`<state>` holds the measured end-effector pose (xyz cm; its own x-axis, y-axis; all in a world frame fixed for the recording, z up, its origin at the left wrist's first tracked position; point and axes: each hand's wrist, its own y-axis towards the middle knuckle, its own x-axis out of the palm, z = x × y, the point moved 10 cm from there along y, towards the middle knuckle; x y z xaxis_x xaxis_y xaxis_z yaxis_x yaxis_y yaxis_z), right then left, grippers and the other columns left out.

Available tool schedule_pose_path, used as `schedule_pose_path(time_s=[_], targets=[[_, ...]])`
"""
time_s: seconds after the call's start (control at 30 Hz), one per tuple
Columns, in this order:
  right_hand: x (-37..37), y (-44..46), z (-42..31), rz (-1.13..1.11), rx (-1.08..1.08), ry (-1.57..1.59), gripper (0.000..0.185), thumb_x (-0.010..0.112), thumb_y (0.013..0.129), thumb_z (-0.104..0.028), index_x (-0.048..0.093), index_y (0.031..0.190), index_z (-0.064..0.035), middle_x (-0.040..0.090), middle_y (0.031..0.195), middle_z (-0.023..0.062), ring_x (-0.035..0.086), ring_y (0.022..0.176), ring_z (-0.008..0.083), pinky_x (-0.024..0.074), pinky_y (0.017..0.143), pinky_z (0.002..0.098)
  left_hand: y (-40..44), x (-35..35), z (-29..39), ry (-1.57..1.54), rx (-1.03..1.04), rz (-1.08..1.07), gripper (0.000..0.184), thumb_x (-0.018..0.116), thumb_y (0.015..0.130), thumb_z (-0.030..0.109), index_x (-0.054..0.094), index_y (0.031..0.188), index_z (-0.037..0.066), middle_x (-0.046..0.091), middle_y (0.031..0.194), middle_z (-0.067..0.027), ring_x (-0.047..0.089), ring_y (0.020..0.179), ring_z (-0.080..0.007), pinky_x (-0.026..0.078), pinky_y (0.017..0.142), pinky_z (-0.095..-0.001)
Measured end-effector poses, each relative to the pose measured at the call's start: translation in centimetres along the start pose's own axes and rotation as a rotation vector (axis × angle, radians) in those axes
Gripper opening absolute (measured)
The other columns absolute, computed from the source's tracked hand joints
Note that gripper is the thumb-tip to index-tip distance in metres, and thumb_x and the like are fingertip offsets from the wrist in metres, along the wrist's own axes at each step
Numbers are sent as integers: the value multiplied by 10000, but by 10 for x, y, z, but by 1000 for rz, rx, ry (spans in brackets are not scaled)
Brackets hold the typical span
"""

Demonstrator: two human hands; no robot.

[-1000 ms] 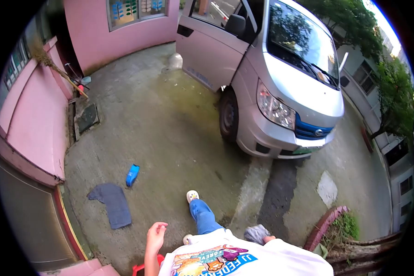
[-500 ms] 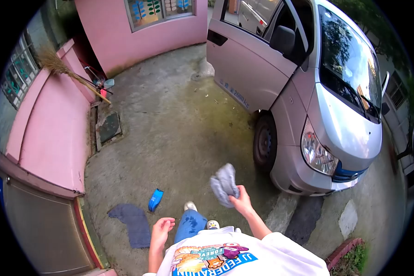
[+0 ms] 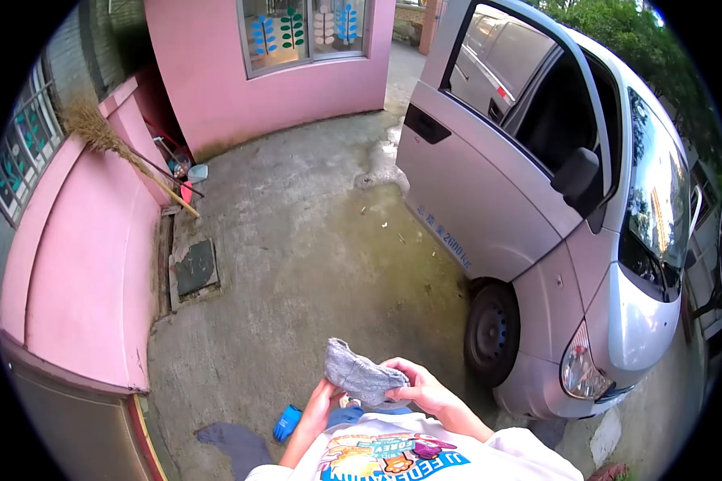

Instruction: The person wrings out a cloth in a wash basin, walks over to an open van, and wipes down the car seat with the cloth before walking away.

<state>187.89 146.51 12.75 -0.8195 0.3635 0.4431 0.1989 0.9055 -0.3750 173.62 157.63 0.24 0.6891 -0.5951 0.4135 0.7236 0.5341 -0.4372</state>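
Note:
A folded grey cloth [image 3: 361, 375] is held up in front of my white printed shirt. My right hand [image 3: 422, 386] is closed on its right end, thumb below and fingers above. At the cloth's lower left, my left hand [image 3: 321, 405] grips the edge, its fingers partly hidden behind the cloth. Just left of my left forearm, a blue object [image 3: 286, 423] lies on the ground. Beside it a dark grey-blue cloth [image 3: 237, 447] is spread flat on the concrete.
A silver van [image 3: 537, 240] stands at the right with its front door [image 3: 489, 184] swung open. A pink wall [image 3: 96, 264] runs along the left, with a straw broom [image 3: 136, 160] leaning on it. A dark cover [image 3: 196, 267] is set in the ground.
My right hand has brought the grey cloth in front of my body, and my left hand has closed on it too. The view has moved forward, nearer the van's open door.

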Motion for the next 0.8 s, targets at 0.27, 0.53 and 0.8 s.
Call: schedule_pose_path(time_s=[0.27,0.53,0.8], targets=[[-44,144,-67,-133,-87,-186,534,742,768,51,589,1268,-61,606,1233,29,547,1187,136,406,1055,294,140,18,130,-643,-73,-273,734,538,966,548,439,1488,42,494,1515,-147,450,1398,-315,316,1183,-504],[-106,313,-165,-276,-209,-247,542,702,766,-14,579,1293,-47,629,1196,54,575,1124,143,473,967,320,276,4,242,-430,147,1,567,505,1044,384,416,1513,77,493,1522,-113,466,1403,-281,376,1155,-511],[-203,460,-238,479,-369,-742,432,745,811,-162,580,1195,-52,625,1164,162,568,1177,334,449,1022,441,422,-13,338,-195,248,230,505,535,1026,269,464,1458,17,525,1471,-143,504,1351,-274,393,1136,-460]])
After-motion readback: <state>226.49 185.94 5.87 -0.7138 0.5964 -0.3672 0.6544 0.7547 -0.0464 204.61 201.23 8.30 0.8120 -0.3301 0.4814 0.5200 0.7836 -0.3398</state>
